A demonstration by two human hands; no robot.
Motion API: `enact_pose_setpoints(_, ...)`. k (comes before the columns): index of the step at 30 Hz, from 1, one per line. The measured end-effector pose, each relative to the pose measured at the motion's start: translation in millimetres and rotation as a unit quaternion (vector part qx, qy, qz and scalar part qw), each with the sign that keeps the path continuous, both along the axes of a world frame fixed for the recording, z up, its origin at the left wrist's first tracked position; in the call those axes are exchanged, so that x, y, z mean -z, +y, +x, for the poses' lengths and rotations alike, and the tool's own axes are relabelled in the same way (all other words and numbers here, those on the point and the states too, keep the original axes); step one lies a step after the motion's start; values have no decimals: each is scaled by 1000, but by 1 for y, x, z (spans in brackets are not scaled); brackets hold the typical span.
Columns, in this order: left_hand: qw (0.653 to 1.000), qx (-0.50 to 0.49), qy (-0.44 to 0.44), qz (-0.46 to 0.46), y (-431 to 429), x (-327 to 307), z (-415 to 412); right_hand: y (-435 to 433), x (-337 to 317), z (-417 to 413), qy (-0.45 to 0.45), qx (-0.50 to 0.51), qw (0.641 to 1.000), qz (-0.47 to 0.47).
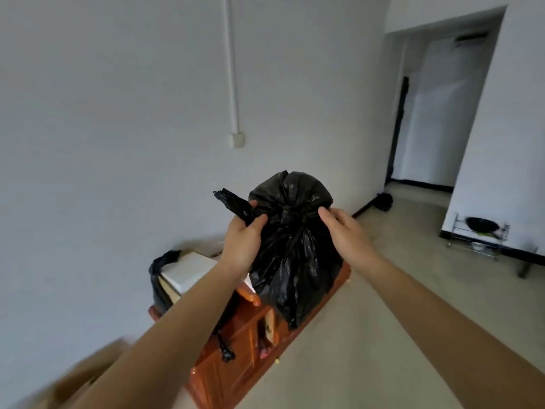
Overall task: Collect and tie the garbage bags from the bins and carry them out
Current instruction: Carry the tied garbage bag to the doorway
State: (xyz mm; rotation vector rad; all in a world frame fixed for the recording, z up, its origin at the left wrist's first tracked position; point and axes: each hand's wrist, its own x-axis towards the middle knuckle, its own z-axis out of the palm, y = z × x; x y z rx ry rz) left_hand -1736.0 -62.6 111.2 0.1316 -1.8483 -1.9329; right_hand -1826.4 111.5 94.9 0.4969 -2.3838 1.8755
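Note:
A filled black garbage bag (pixel 295 246) is held up in the air in front of me, above a low wooden cabinet. My left hand (pixel 243 242) grips a twisted tail of the bag's mouth, which sticks out to the upper left. My right hand (pixel 342 228) pinches the gathered neck of the bag on its right side, fingertips at the cinched middle. A second black bag (pixel 160 278) sits on the cabinet's far left end, beside a white box.
The orange-brown wooden cabinet (pixel 236 358) runs along the white wall below the bag. A white box (pixel 188 271) lies on it. A small dark bag (pixel 385 201) lies by the doorway at the back right. A metal rack (pixel 477 234) stands against the right wall.

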Motion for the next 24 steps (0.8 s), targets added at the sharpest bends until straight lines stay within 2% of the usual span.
enact_pose_setpoints(5,997,74,-12,-36,100,3,-100,110,3,-68,-30,58,997,-30)
enact_pose_setpoints(9,995,100,-15,-20,146,16,-182,166,10,-134,-38,88,995,-41)
enact_pose_setpoints(18,987,158,-2,13,201,46,-411,223,28,-335,-24,144,989,-39)
enact_pose_setpoints(24,978,206,-5,-12,231,22,-581,258,2,-480,9,165,986,-8)
